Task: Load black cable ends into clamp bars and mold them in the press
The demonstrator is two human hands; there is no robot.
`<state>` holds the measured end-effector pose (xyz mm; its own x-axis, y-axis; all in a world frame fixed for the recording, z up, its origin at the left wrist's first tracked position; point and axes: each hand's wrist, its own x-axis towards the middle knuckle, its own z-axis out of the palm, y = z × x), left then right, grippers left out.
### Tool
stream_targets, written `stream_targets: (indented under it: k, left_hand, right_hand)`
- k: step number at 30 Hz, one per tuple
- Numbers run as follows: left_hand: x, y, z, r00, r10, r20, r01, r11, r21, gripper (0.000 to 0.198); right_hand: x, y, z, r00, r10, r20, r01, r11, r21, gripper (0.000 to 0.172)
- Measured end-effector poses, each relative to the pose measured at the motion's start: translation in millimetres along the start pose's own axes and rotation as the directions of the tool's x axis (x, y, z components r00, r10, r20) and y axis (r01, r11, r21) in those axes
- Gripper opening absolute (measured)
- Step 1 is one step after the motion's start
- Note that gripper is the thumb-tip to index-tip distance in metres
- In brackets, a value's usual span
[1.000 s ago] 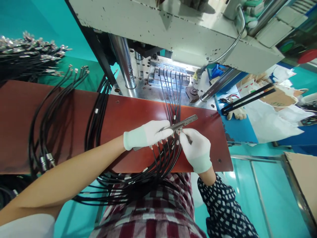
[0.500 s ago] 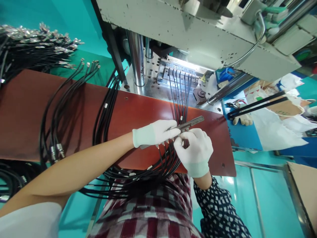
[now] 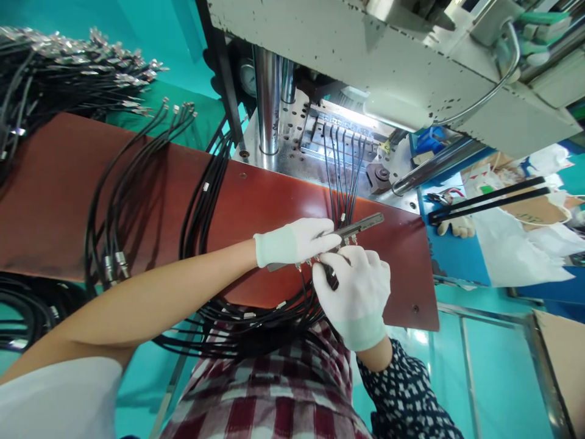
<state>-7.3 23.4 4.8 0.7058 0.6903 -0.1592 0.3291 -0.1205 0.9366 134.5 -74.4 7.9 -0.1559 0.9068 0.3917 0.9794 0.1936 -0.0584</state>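
My left hand (image 3: 299, 241), in a white glove, is closed around a narrow grey metal bar (image 3: 368, 224) held slantwise above the brown board. Small metal cable ends (image 3: 353, 239) stick out along the bar's near edge. Just right of it, my right hand (image 3: 355, 296), also gloved, has its fingers pinched at a black cable (image 3: 305, 285) by the bar; the fingers partly hide the grip. The cables loop down over my lap (image 3: 256, 338). Beyond the bar, several thin black cables (image 3: 340, 171) run into a metal mould (image 3: 315, 137) in the press.
The press's white body (image 3: 329, 55) overhangs the mould, with steel columns (image 3: 269, 103) beside it. More cable bundles (image 3: 203, 201) lie on the brown board (image 3: 265, 201), and a large pile (image 3: 82, 73) is at far left. Pliers (image 3: 445, 196) and a spare glove (image 3: 457, 227) are on the right.
My right hand has moved left along the bar, leaving cable ends at its right uncovered. My left hand still holds the bar. The whole view has shifted slightly.
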Motion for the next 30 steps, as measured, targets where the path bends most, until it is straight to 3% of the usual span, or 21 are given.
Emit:
stream_targets:
  k: [8, 12, 22, 30]
  left_hand:
    - [0.5, 1.0, -0.3, 1.000, 0.014, -0.021, -0.014, 1.000, 0.010, 0.030]
    - [-1.6, 4.9, -2.1, 0.998, -0.058, 0.012, 0.058, 0.995, -0.086, 0.028]
    - [1.8, 1.7, -1.5, 0.998, 0.042, -0.036, -0.042, 0.999, 0.019, 0.033]
    - [-1.3, 5.5, 0.0, 0.998, -0.064, -0.020, 0.061, 0.991, -0.117, 0.028]
  right_hand:
    - [5.7, 1.9, 13.6, 0.994, -0.015, -0.104, 0.019, 0.999, 0.042, 0.014]
    - [1.6, -0.2, 5.4, 0.998, 0.000, -0.069, 0.004, 0.998, 0.064, 0.008]
    - [3.5, -9.3, 16.6, 0.993, -0.040, -0.110, 0.047, 0.997, 0.067, 0.014]
    - [-4.9, -15.0, 1.8, 0.999, -0.034, -0.020, 0.036, 0.995, 0.097, 0.012]
